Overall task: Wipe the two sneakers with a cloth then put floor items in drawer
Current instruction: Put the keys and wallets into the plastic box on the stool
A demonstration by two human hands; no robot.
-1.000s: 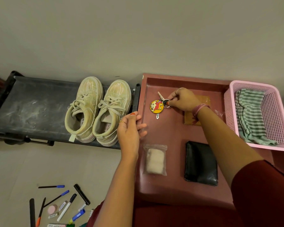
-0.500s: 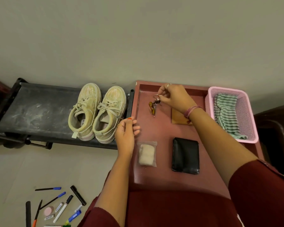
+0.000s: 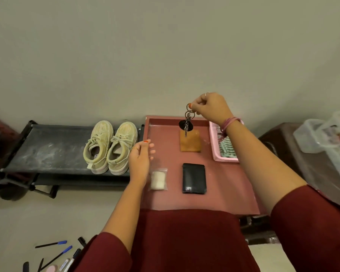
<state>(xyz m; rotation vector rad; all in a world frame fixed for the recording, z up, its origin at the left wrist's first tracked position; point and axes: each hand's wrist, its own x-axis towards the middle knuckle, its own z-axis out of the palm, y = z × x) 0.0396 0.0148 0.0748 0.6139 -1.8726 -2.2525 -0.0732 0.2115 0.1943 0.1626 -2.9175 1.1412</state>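
Your right hand (image 3: 212,108) is raised above the far end of the red drawer (image 3: 232,173), its thumb and fingers pinched on the ring of a bunch of keys (image 3: 186,122), which hangs free in the air with a dark round tag turned edge-on toward you. Straight under the keys lies a tan card holder (image 3: 190,142), flat on the drawer floor. Nearer to you in the drawer sits a black wallet (image 3: 194,178), and to its left a small clear bag (image 3: 158,179) with something pale inside. Your left hand (image 3: 140,160) hovers at the drawer's left edge, just beyond that bag, fingers loosely bent and holding nothing. A pink basket (image 3: 216,146) rests at the drawer's right side, partly hidden by your right forearm, with a green-striped cloth (image 3: 227,151) inside it. The two sneakers (image 3: 110,147) stand side by side, touching, on the right end of a dusty black rack (image 3: 43,148) just left of the drawer, toes toward the wall. On the floor at lower left lie several pens and markers (image 3: 55,254), scattered near your left sleeve, along with a pinkish round thing at the frame's bottom edge that is cut off and hard to make out. To the far right, clear plastic bags (image 3: 326,138) sit on a dark brown surface.
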